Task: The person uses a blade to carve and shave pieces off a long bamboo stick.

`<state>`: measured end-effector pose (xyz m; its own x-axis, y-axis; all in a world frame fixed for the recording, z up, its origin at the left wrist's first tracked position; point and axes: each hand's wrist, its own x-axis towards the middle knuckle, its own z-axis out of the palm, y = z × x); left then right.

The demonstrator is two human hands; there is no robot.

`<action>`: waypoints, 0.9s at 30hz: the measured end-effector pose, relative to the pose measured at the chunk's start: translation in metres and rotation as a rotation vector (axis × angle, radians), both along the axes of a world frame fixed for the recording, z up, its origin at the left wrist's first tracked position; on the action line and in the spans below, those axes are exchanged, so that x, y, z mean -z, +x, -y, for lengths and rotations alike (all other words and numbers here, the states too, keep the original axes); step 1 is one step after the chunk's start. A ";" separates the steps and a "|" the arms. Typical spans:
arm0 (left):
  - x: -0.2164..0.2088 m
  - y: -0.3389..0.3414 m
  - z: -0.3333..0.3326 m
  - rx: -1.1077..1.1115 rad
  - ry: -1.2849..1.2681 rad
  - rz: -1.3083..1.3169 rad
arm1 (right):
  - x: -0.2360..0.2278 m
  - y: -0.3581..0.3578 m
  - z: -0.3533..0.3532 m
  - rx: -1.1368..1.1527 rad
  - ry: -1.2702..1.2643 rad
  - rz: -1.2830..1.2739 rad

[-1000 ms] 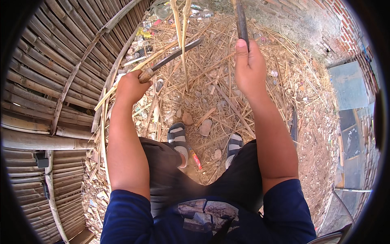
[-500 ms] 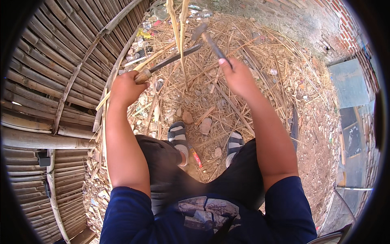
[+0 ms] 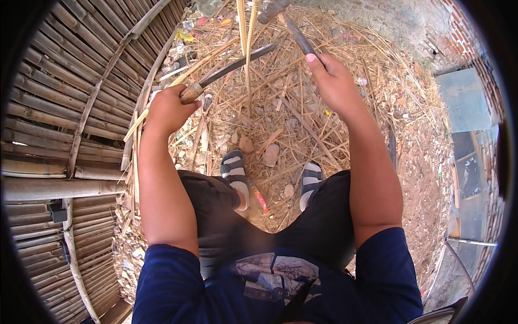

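My left hand [image 3: 170,110] is closed round the wooden handle of a machete [image 3: 232,70]. The dark blade points away and to the right, crossing an upright split bamboo pole [image 3: 249,59]. Above the blade the pole parts into two pale strips that run out of the top of the view; below it, a single thin length reaches down toward the ground. My right hand [image 3: 333,81] grips a hammer [image 3: 297,35] by its dark handle. The hammer's head is raised beyond the blade, to the right of the strips and apart from the machete.
Bamboo splinters and straw [image 3: 302,119] litter the ground, with stones [image 3: 271,155] near my sandalled feet. A bamboo slat wall [image 3: 65,102] stands close on the left. Long bamboo strips [image 3: 135,129] lean beside my left arm. Farther right are a brick wall [image 3: 458,32] and grey panels [image 3: 464,100].
My right hand has lifted the hammer up and away from the blade, moving slightly right. The machete and pole have shifted a little to the right in view, with the blade still across the pole.
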<state>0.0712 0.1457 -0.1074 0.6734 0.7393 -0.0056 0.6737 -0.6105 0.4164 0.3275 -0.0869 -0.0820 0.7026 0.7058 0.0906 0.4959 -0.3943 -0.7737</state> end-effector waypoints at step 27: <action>-0.005 -0.003 0.007 -0.045 0.114 0.050 | -0.007 -0.026 -0.013 0.001 -0.206 0.140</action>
<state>0.0686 0.1391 -0.1023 0.6367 0.7627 0.1135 0.6815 -0.6255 0.3799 0.3019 -0.0742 -0.0751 0.6939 0.7188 0.0414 0.5921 -0.5370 -0.6008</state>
